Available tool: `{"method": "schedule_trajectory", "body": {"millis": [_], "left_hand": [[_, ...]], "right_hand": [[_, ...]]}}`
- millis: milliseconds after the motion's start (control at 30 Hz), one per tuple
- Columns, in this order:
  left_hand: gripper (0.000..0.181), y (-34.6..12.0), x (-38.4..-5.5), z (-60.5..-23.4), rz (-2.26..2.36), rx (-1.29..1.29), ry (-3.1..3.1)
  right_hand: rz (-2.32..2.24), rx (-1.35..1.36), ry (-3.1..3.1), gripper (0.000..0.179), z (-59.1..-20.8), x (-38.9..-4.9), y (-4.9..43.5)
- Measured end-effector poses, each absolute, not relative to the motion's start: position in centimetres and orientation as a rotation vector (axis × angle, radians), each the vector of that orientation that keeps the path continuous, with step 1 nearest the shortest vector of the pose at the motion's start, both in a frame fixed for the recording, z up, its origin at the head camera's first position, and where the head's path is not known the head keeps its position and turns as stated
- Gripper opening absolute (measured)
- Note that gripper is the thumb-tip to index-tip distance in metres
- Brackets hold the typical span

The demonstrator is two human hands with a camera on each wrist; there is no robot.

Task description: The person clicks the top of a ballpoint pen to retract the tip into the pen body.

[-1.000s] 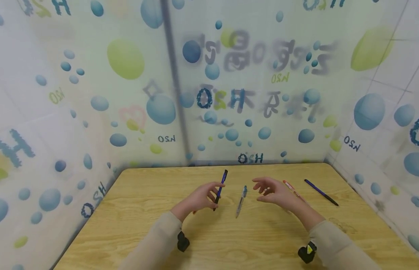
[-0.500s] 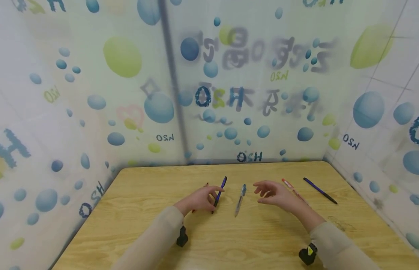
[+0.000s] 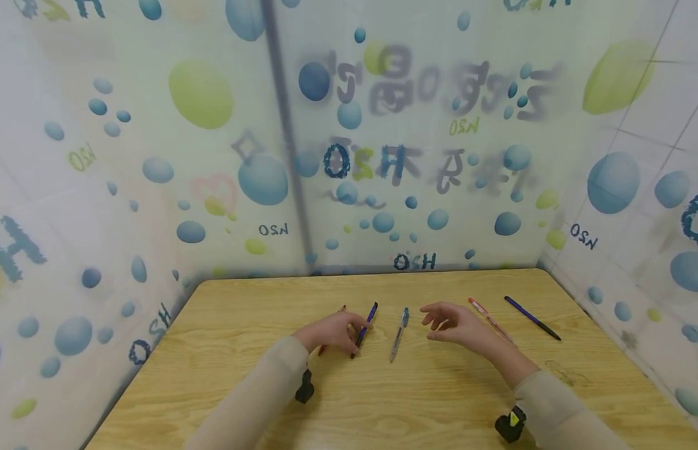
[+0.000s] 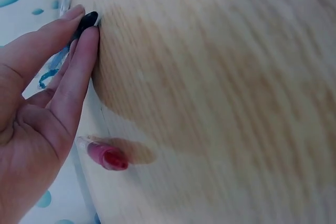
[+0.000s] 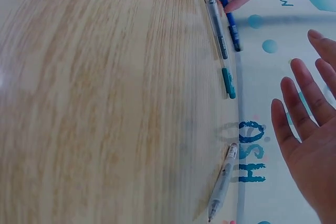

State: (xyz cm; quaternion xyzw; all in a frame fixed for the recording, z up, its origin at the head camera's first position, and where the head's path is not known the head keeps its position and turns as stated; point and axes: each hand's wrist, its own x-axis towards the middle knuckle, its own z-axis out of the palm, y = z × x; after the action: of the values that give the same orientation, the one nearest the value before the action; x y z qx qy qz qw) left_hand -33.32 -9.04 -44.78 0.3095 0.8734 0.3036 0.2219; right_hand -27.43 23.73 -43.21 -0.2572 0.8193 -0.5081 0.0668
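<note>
My left hand [image 3: 330, 332] pinches a blue and black pen [image 3: 372, 312] between thumb and fingers, low at the tabletop. In the left wrist view, the pen's black end [image 4: 90, 20] shows between the fingertips. A red pen [image 3: 342, 308] lies partly hidden behind this hand; its red end [image 4: 108, 156] shows in the left wrist view. My right hand [image 3: 458, 325] hovers over the table with fingers spread and slightly bent, holding nothing. Just left of it lies a clear pen with a teal cap [image 3: 401, 331].
Right of the right hand lie a clear pen with red ends [image 3: 491, 319], partly behind the forearm, and another blue and black pen [image 3: 532, 317]. A patterned curtain surrounds the wooden table [image 3: 438, 400] at the back and sides.
My left hand has lowered the blue and black pen toward the tabletop, between the red pen and the teal-capped one. The right hand has barely moved.
</note>
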Motion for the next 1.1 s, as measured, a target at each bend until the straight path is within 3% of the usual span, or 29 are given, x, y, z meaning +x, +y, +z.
{"method": "schedule_trajectory", "body": {"millis": [700,1100], "left_hand": [[0.05,-9.0,-32.9,-44.2,0.947,0.68,2.322],[0.055,-8.2,-33.7,-43.0,0.857,0.822,2.476]], "right_hand": [[-1.498,-0.786,2.409,0.048,-43.1,-27.8,24.0],[-1.454,-0.805,2.464,0.049,-43.2,-28.5,24.7]]}}
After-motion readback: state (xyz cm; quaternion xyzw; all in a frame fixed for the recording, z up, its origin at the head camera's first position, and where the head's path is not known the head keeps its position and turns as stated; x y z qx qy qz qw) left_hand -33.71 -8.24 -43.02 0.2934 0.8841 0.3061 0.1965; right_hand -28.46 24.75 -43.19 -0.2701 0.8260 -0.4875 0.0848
